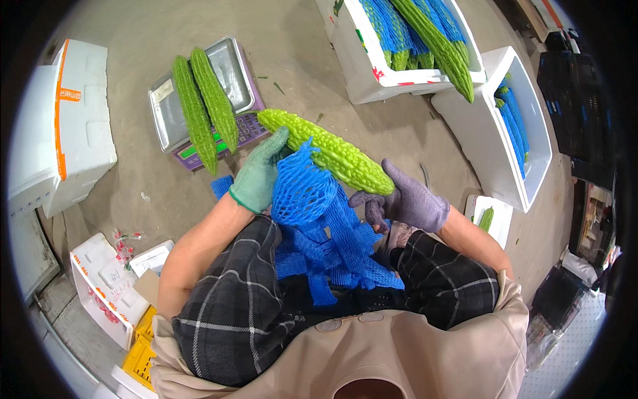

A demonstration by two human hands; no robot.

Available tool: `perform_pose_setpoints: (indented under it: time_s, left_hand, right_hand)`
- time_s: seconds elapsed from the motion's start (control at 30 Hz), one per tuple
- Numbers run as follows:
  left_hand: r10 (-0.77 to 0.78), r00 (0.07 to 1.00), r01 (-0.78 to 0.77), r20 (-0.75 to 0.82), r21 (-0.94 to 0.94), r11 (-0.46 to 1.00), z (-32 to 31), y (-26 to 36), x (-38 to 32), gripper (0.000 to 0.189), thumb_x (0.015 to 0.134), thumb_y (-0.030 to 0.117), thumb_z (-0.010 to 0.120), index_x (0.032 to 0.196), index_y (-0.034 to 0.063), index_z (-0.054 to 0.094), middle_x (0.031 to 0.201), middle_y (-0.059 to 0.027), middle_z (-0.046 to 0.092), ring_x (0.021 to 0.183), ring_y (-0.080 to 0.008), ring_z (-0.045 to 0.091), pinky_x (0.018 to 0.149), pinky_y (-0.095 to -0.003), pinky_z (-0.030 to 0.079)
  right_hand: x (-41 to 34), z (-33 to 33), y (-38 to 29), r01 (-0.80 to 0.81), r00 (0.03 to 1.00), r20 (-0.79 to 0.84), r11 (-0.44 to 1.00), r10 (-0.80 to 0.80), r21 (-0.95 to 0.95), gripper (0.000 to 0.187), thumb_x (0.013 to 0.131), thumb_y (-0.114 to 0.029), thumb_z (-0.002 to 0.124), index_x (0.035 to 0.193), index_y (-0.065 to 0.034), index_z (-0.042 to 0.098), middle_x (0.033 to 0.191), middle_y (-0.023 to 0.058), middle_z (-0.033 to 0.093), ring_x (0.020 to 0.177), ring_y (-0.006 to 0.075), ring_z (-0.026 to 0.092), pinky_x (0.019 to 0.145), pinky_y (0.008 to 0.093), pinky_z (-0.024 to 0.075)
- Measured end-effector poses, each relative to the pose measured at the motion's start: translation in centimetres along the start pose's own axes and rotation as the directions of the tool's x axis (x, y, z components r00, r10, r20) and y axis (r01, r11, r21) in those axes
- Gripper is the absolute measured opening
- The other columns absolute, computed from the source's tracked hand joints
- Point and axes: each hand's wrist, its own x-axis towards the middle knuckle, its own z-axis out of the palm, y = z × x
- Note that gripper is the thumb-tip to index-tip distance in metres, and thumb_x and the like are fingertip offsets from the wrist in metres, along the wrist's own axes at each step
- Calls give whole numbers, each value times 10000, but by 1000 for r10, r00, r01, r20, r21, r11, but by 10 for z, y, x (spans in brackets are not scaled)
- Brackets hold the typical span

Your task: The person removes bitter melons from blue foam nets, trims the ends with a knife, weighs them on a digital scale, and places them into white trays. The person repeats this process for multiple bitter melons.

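Note:
My left hand [260, 172], in a green glove, grips the stem-side part of a bright green bitter melon [326, 149] and a blue foam net sleeve [303, 192] that hangs below it. At the melon's other end is my right hand [408, 199], in a grey-purple glove, its thumb and fingers around the tip. More blue foam net sleeves [334, 249] lie piled across my lap. Ahead to the left, two darker bitter melons [195, 114] rest side by side on the steel pan of a purple digital scale [234, 65].
A white foam box [364, 82] at the upper right holds netted bitter melons with a bare one on top. Beside it, another foam box [468, 124] lies tilted, netted melons inside. Foam boxes [84, 119] stand left, and a yellow crate [139, 356] is at lower left.

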Motion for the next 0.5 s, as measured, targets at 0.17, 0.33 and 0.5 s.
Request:
perform_pose_setpoints:
  time_s: [0.17, 0.33, 0.5]
  left_hand:
    - [74, 993, -67, -88, 82, 994, -3, -9, 8, 240, 955, 210, 552, 1120, 41, 592, 1031, -119, 653, 904, -238, 651, 754, -355, 556]
    - [44, 998, -37, -36, 166, 985, -35, -5, 17, 336, 973, 342, 508, 1147, 68, 595, 1072, -69, 652, 914, -171, 626, 719, -289, 526]
    - [44, 997, -28, -70, 214, 977, -27, -4, 10, 290, 972, 321, 517, 1124, 88, 599, 1032, -11, 652, 814, -90, 604, 564, -204, 464]
  right_hand:
    - [-3, -2, 0, -11, 999, 41, 1000, 11, 3, 870, 951, -652, 148, 1168, 94, 539, 680, 146, 598, 711, 249, 597, 651, 346, 473]
    - [-5, -13, 3, 1, 999, 48, 997, 3, -83, 858, 955, -644, 162, 1185, 90, 545, 771, 141, 636, 782, 240, 616, 720, 335, 486]
    - [-17, -49, 10, 132, 953, -229, 951, -199, -279, 620, 987, -505, 352, 1077, 47, 619, 800, 124, 654, 732, 219, 619, 710, 328, 496]
